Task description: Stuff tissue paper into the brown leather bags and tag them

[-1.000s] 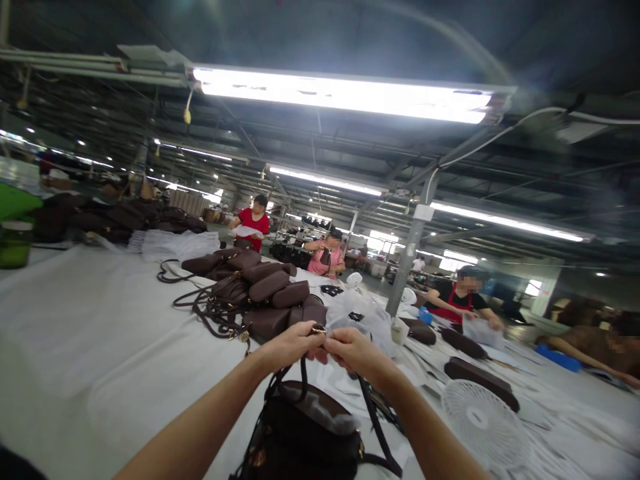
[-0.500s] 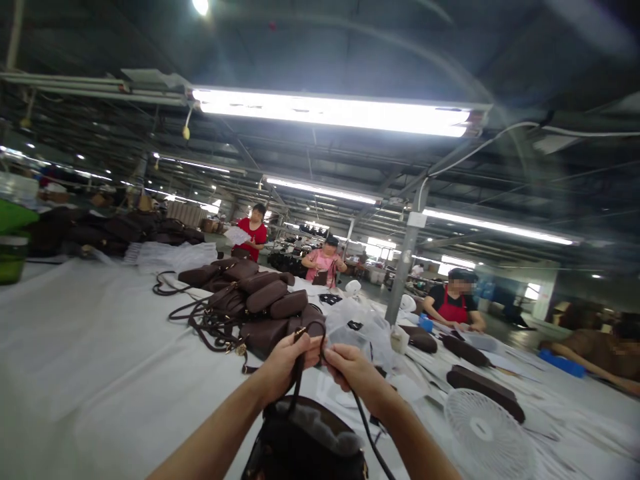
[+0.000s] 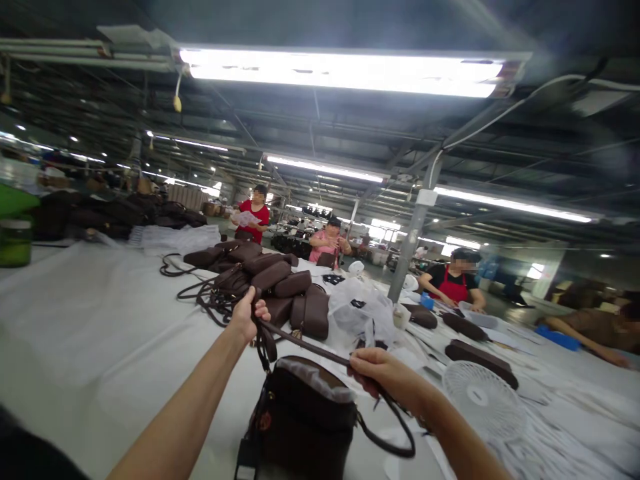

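- Head view showed a dark bag [image 3: 310, 427] upright at the lower middle of the picture, between the forearms and just below the hands, with pale filling [image 3: 320, 379] in its open top.
- A brown strap [image 3: 310, 347] ran slantwise above the bag. Half a second earlier the hands were close together; by this moment they had parted, and a length of strap lay drawn out between them.
- The left hand [image 3: 246, 320] had its fingers clamped on the strap's upper end, near the pile; the right hand [image 3: 383, 375] had its fingers closed on the strap lower down. Past the right hand, a loop hung and seemed to return to the bag's side.
- Behind the left hand, a pile of brown bags [image 3: 275, 275] with tangled straps lay on the white tabletop [image 3: 125, 333]. A clear plastic bag [image 3: 356, 308] sat to its right, and a white fan [image 3: 484, 398] stood right of the right forearm.
- Farther off, people in red [image 3: 256, 220], pink [image 3: 325, 241] and a red apron [image 3: 451, 285] were at work.
- The picture's lower edge cut off the bag's base. The palms hid parts of the strap, and whether its left end joined the bag could not be told.
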Demonstrator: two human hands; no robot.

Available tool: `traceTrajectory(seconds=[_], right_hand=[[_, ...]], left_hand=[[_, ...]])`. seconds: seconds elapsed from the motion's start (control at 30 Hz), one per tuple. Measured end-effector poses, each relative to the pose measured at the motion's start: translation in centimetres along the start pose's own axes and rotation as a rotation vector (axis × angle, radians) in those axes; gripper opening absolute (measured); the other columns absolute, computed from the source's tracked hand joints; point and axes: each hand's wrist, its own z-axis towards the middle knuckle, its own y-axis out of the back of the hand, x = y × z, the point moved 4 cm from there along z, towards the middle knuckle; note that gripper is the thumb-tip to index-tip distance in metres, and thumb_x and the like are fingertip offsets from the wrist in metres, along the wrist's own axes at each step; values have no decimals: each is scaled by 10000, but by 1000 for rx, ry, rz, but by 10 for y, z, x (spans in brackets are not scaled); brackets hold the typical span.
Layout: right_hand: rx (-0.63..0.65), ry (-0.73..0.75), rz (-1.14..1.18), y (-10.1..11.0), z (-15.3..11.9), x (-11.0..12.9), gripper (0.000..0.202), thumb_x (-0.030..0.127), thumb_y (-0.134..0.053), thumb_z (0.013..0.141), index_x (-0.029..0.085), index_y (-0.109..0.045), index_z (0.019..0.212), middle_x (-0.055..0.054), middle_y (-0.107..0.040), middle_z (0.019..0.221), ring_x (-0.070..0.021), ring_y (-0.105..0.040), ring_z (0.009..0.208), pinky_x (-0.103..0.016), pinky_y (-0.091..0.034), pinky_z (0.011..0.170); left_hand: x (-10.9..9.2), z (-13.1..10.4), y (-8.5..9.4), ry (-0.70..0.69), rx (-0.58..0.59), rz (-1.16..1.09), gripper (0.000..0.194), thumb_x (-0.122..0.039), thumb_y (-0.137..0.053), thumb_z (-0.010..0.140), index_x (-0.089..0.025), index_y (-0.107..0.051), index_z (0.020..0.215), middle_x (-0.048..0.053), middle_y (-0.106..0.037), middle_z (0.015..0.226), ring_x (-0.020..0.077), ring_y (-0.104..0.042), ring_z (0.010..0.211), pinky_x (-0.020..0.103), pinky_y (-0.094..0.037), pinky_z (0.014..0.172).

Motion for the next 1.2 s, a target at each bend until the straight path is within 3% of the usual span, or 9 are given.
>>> traceTrajectory(seconds=[0.13,0.23,0.33,0.43,0.6,0.73,0.9,1.07,1.2], right_hand=[[-81,56,40,2,4,17,455,602,-628,707,165,-516,649,66,-443,533,-47,-347,437,-203,-223,431],[-110,115,47,-8,18,33,424,577,-613,718,168,-517,660,62,-453,535,-51,-355,435,-204,-230,425],[-121,186,57,-15,27,42,403,556,-599,730,167,-516,664,59,-464,549,-50,-372,440,-197,-260,424],[-87,172,30,-18,29,43,367,515,-586,766,168,-501,681,48,-498,593,-46,-415,454,-181,-303,427],[-207,137,-199,-23,30,54,270,423,-522,869,189,-505,1004,5,-617,786,-84,-569,512,-180,-391,416],[-304,269,-559,-26,33,76,55,238,-554,854,191,-531,840,57,-561,596,-68,-524,429,-182,-366,438],[-269,294,-601,-16,35,76,66,199,-550,851,191,-565,787,74,-524,514,-84,-525,469,-192,-362,485],[-273,312,-616,-8,39,63,41,186,-592,826,178,-625,850,82,-478,504,-84,-475,487,-200,-336,503],[-190,301,-600,3,48,56,95,256,-592,848,181,-638,885,58,-576,628,-68,-495,505,-180,-357,498]], left_hand=[[20,-14,-32,22,141,166,396,-229,-823,631,-180,-439,715,-114,-399,523,19,-317,378,169,-251,399],[39,-30,-61,-32,333,515,395,-138,-812,549,-171,-491,777,-82,-499,615,51,-414,479,191,-307,459],[48,-41,-73,-49,484,851,392,-123,-765,527,-172,-509,820,-59,-547,711,89,-476,612,206,-356,544],[47,-41,-70,-21,481,1013,306,-169,-671,596,-183,-501,850,-66,-512,682,94,-438,580,210,-318,506],[49,-36,-69,-37,531,1101,271,-135,-594,596,-191,-470,830,-74,-476,648,99,-433,575,205,-299,498],[48,-41,-78,-44,586,1074,358,-106,-599,561,-179,-523,903,-55,-525,695,122,-461,630,219,-334,541],[38,-54,-77,48,757,1056,217,-141,-607,627,-158,-639,842,-11,-609,796,163,-520,762,244,-383,668],[38,-58,-52,106,618,1109,203,-243,-652,693,-160,-634,877,-15,-621,696,151,-538,666,223,-376,588],[51,-60,-38,176,590,1049,281,-374,-642,745,-179,-583,938,-85,-451,507,97,-413,436,198,-336,440]])
